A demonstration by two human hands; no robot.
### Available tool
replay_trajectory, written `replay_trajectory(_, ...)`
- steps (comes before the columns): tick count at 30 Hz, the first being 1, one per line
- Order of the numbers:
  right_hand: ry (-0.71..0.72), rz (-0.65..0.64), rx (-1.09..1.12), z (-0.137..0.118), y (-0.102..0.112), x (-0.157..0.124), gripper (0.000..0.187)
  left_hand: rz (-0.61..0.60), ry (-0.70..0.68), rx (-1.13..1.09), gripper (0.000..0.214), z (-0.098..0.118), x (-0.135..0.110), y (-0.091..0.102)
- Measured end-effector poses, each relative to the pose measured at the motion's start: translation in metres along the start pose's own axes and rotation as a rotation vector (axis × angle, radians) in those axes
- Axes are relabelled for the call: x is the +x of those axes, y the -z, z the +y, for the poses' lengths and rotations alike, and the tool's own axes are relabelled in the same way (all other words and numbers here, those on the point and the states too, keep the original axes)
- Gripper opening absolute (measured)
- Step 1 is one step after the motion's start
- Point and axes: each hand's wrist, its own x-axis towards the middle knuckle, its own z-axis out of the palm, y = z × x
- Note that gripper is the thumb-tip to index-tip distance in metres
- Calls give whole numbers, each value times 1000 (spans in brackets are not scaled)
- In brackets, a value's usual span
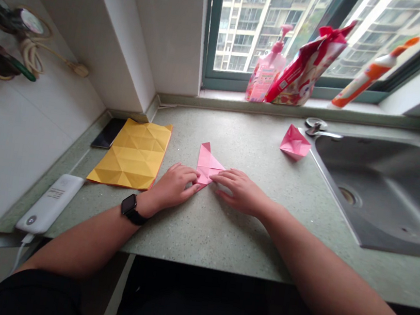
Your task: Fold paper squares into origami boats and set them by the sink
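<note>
Okay: unreadable print on pink pump bottle (267, 66) and white power bank (49, 202). Pink origami paper (205, 163), folded to a creased point, flat on counter (251, 142) left of steel sink (379, 194), under left hand (172, 186) and right hand (242, 191). Fingers (224, 179) together, tips pressed on paper, no pinch. Second pink fold (295, 142) just beside sink.

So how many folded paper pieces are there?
3: a pink piece between the left hand and right hand, another pink piece beside the sink, and a creased yellow sheet.
</note>
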Motion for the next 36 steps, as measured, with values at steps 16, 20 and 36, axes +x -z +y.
replay_trajectory(16,104,22,111,-3,-9,3,45,19,23,1,9,-2,3,-5)
replay_trajectory(20,82,14,119,-1,-10,3,47,19,23,-3,8,-6,2,-8)
replay_trajectory(36,67,-28,6,-13,-6,3,35,-66,-51,79,11,-5,-6,10)
